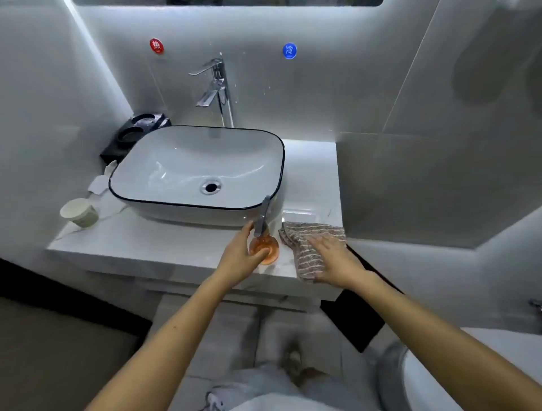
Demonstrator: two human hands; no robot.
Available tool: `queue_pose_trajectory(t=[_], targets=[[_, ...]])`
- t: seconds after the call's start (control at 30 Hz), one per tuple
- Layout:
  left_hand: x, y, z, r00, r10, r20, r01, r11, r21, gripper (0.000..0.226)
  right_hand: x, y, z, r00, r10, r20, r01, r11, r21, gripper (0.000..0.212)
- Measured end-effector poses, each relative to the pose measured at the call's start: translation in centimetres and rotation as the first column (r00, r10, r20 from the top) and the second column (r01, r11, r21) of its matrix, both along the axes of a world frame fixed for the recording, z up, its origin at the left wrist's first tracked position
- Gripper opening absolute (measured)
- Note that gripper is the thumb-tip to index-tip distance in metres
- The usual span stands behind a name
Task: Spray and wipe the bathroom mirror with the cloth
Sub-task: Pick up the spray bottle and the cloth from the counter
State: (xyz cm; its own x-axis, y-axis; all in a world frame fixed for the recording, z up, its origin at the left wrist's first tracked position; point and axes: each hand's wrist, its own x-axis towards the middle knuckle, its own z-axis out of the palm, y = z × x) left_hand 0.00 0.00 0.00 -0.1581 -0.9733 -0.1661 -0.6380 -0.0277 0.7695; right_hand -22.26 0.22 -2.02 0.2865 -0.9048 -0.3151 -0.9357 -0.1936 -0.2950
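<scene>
An orange spray bottle (268,249) with a grey nozzle stands on the white counter (152,249), just in front of the basin's right corner. My left hand (239,258) grips its body, thumb and fingers curled round it. To its right a striped brown cloth (305,249) lies on the counter's front right corner. My right hand (337,261) rests flat on the cloth, fingers extended. Only the mirror's bottom edge (228,2) shows at the top of the view.
A white basin (164,146) with a dark rim fills the counter's middle, a chrome tap (217,88) behind it. A black tray (132,138) and a paper cup (80,212) sit at the left. A clear dish (302,215) lies behind the cloth. A toilet (469,369) stands at bottom right.
</scene>
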Motion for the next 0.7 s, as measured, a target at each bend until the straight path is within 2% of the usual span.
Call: queue_pose_trajectory(t=[0.13, 0.23, 0.33, 0.47, 0.57, 0.7], targets=[[-0.9, -1.8, -1.5, 0.993, 0.072, -0.09, -0.076, 0.996, -0.046, 0.065, 0.0, -0.8, -3.0, 0.993, 0.072, -0.095, -0.064, 0.994, 0.089, 0.103], [-1.3, -2.9, -2.8, 0.986, 0.088, -0.14, -0.092, 0.995, -0.024, 0.057, -0.1, -1.0, -4.4, 0.991, 0.058, -0.123, -0.039, 0.987, 0.156, 0.108], [-1.4, -3.8, -3.5, 0.983, 0.088, -0.159, -0.092, 0.995, -0.022, 0.056, -0.1, -1.3, -5.3, 0.993, 0.03, -0.115, -0.014, 0.99, 0.139, 0.099], [-1.2, -5.2, -3.8, 0.973, 0.045, -0.227, -0.038, 0.999, 0.033, 0.073, -0.4, -1.8, -5.5, 0.993, 0.027, -0.116, -0.009, 0.989, 0.148, 0.093], [-0.7, -6.3, -4.4, 0.979, -0.039, -0.2, 0.036, 0.999, -0.016, 0.081, -0.5, -2.2, -5.1, 0.99, 0.037, -0.133, -0.017, 0.989, 0.148, 0.09], [-1.1, -7.4, -4.8, 0.988, -0.081, -0.133, 0.076, 0.996, -0.045, 0.076, -0.5, -2.4, -5.1, 0.996, 0.006, -0.09, 0.005, 0.992, 0.124, 0.081]])
